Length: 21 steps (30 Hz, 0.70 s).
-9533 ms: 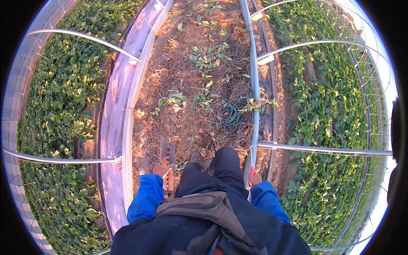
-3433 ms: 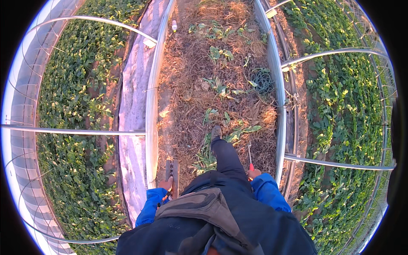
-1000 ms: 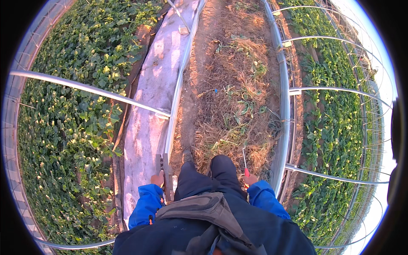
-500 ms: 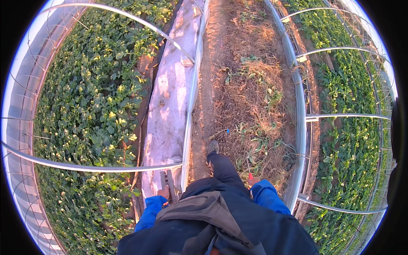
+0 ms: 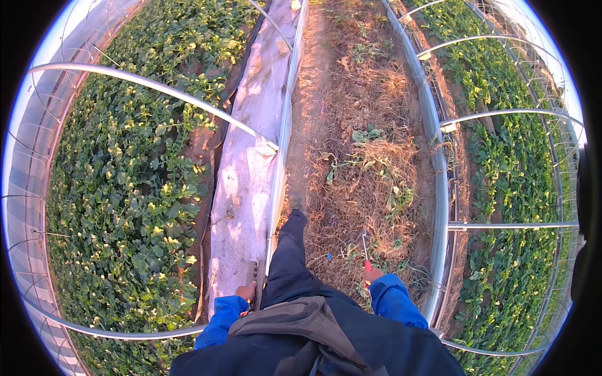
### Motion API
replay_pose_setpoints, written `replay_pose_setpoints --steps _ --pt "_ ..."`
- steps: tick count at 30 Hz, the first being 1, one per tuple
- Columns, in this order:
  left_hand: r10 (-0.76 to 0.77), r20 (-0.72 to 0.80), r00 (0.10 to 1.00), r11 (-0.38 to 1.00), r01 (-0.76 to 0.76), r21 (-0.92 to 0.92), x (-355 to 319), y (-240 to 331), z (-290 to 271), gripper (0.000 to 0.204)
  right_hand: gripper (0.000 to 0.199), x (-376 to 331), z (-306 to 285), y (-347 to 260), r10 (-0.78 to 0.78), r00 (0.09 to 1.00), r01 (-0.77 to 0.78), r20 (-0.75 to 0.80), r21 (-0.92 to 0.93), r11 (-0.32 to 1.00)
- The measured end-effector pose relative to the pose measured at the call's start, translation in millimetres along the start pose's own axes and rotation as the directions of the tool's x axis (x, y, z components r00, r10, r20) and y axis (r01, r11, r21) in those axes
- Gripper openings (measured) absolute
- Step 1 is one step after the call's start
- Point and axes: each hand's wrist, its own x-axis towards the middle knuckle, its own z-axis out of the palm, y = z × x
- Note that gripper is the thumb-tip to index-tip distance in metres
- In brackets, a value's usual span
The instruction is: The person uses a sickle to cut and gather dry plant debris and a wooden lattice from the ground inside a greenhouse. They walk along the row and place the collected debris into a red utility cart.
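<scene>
Here the right hand point(image 5: 374, 274) is closed round the red handle of a thin metal hand tool point(image 5: 364, 249), whose long shaft points straight ahead, up and away from the fist, over the dry brown straw path point(image 5: 370, 169). The left hand point(image 5: 246, 292) grips a flat, rust-brown, board-like tool point(image 5: 251, 273) that also points forward, beside the pale grey ground sheet point(image 5: 248, 169). The dark-trousered leg point(image 5: 290, 257) lies between the two hands.
</scene>
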Motion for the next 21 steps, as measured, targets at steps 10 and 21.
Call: replay_pose_setpoints --steps 10,21 --pt "0.037 0.083 0.996 0.997 -0.031 -0.072 86.5 314.1 -123.6 0.085 0.061 138.1 -107.6 -106.6 0.168 0.979 -0.199 -0.113 -0.375 0.905" --pt "0.169 0.029 0.985 0.985 -0.169 0.011 217.2 493.2 -223.2 0.084 0.044 180.8 -135.2 -467.7 -0.037 0.999 0.040 0.024 -0.156 0.987"
